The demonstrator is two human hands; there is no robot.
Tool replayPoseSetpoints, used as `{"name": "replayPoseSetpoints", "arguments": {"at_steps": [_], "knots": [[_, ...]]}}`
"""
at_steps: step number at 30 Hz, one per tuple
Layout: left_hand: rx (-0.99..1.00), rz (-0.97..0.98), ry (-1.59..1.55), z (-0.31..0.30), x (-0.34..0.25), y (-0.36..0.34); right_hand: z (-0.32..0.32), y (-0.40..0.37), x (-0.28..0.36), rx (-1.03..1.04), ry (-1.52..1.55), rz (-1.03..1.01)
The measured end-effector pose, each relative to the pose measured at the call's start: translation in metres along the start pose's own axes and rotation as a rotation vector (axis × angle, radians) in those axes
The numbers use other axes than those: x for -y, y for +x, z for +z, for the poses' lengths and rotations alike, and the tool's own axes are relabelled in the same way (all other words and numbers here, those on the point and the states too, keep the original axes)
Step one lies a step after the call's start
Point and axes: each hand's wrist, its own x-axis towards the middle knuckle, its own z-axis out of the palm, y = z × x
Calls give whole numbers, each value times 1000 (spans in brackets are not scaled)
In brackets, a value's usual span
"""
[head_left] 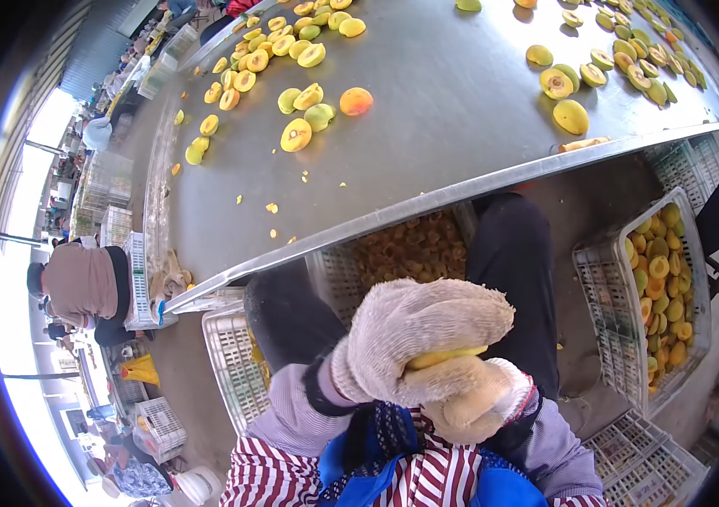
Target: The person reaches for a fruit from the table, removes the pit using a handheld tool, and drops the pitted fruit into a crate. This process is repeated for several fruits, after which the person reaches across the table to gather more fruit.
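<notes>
Both my hands wear knitted beige gloves and meet close in front of my chest. My left hand (414,334) wraps over the top of a yellow peach (445,357), and my right hand (479,401) cups it from below. Only a thin yellow strip of the fruit shows between the gloves. My knees in dark trousers (511,253) lie just beyond the hands, under the edge of a steel table (427,144).
Peach halves (296,135) and whole peaches lie scattered over the table, thick at its far corners. A white crate of halves (609,287) stands at the right, and one with orange scraps (330,270) under the table. Other crates sit around. A seated person (80,283) is at the left.
</notes>
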Motion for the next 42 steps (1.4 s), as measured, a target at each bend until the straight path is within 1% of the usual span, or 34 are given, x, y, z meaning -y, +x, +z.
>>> {"name": "replayPoseSetpoints", "arguments": {"at_steps": [2,3,5,7,8,9,10,11,12,14,15,16,17,18,19,20,21,22,23,24,25,26,27,28,29,30,31,32,36,37,38,39,41,42], "knots": [[-170,-121,-566,17,1,-7,3,-2,4,-44,21,52],[-213,-448,-892,23,-11,-10,1,-2,4,-47,22,58],[-324,-583,-1152,25,-8,-2,-4,-1,8,129,265,137],[-427,-770,-1161,19,1,-4,4,4,19,79,218,174],[-516,-770,-1147,19,3,-5,10,8,25,34,176,201],[-528,-759,-1137,15,5,-8,16,11,29,-9,133,230],[-569,-675,-970,9,6,-15,18,5,34,-181,-242,214],[-604,-589,-802,2,8,-23,27,8,29,-359,-339,96],[-639,-509,-686,-10,10,-35,24,7,29,-352,-355,54],[-803,-412,-362,-36,6,-65,23,8,34,-340,-380,9],[-888,-418,-224,-54,7,-83,27,9,37,-410,-433,32],[-995,-471,26,-70,12,-106,30,11,40,-479,-487,53],[-975,-635,382,-90,11,-127,34,14,43,-470,-498,51],[-856,-836,543,-114,22,-156,39,18,46,-502,-566,81],[-870,-828,551,-121,13,-160,42,23,50,-535,-635,111],[-479,-953,961,-127,1,-159,38,28,54,-518,-734,165],[-44,-1043,1339,-134,-7,-161,41,32,59,-510,-752,162],[-153,-956,1301,-142,-3,-163,48,35,66,-536,-849,191],[-168,-953,1302,-149,-2,-163,55,39,74,-565,-945,223],[-238,-927,1048,-157,-10,-144,60,43,84,-538,-1035,253],[-304,-888,796,-165,-14,-126,62,48,91,-537,-1053,252],[-239,-774,826,-172,-11,-112,62,54,98,-565,-1157,256],[-255,-765,832,-176,-6,-94,61,61,106,-593,-1259,255],[-162,-713,847,-178,0,-74,56,65,116,-555,-1197,269],[-69,-658,862,-182,6,-53,49,68,122,-556,-1212,260],[-81,-648,867,-187,19,-36,39,69,123,-585,-1093,254],[-32,-664,831,-193,40,-22,32,70,124,-610,-969,250],[18,-682,793,-199,62,-10,30,71,125,-515,-905,226],[-27,-730,798,-229,164,32,30,72,137,-530,-850,278],[-82,-809,814,-237,193,41,32,74,139,-547,-849,275],[-139,-889,829,-244,204,53,23,75,145,-528,-856,299],[-142,-886,829,-247,211,59,16,75,147,-507,-861,328],[-256,-1015,742,-245,213,84,23,75,150,-500,-848,339],[-264,-1013,739,-243,226,95,16,75,151,-475,-826,320]]}}
